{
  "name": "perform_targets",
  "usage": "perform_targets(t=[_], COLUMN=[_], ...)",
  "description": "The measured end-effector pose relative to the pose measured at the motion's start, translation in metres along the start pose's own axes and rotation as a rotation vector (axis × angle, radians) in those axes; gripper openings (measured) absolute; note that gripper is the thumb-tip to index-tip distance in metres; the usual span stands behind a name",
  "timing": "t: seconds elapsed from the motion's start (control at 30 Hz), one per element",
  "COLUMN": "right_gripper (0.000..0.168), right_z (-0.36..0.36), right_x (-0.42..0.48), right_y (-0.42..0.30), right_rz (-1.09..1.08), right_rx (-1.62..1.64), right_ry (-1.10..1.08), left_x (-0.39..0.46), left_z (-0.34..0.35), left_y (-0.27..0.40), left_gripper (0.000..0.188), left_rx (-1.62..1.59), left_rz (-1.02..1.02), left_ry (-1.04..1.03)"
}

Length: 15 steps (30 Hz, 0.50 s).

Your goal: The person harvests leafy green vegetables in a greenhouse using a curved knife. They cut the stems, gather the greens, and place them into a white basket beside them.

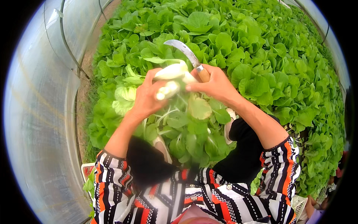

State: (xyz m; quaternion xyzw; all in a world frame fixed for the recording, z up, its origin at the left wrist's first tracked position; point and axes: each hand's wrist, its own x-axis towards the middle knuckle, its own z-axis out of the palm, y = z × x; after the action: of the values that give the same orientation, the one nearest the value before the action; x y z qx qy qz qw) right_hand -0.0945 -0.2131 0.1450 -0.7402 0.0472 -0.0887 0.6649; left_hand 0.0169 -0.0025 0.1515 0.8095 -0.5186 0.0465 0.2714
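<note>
My left hand [149,93] grips a bunch of leafy greens [171,71] by their pale, thick stalks, the leaves pointing left and away. In my right hand [214,82] is a curved harvesting knife [186,51] with a wooden handle and a metal collar; its blade points up and to the left. The thumb and fingertips of that hand also touch a pale stalk of the bunch. Motion blurs the stalk ends. Below both hands, loose cut leaves [193,140] lie between my shoes, one leaf [200,107] yellowed.
A dense bed of leafy greens [251,50] stretches ahead and to the right. Plastic greenhouse film [42,112] on hoops curves along the left. A crate [85,169] stands at my left, and a white basket [299,205] behind right, near another person's arm [310,207].
</note>
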Motion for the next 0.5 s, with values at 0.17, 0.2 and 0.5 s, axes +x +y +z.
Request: perform_targets(t=[0.17, 0.2, 0.5], right_gripper=[0.035, 0.034, 0.025], right_z=[0.004, 0.004, 0.018], right_x=[-0.015, -0.016, -0.04], right_y=[-0.003, -0.005, 0.005], right_rz=[0.228, 0.249, 0.248], right_rx=[0.089, 0.064, 0.105], right_ry=[-0.088, -0.092, -0.182], left_x=[-0.006, -0.007, -0.025], left_z=[0.001, 0.0, -0.008], left_y=[-0.005, -0.009, -0.02], left_gripper=[0.035, 0.033, 0.017], left_rx=[0.315, 0.357, 0.407], left_rz=[0.2, 0.25, 0.413], left_ry=[0.052, 0.061, 0.05])
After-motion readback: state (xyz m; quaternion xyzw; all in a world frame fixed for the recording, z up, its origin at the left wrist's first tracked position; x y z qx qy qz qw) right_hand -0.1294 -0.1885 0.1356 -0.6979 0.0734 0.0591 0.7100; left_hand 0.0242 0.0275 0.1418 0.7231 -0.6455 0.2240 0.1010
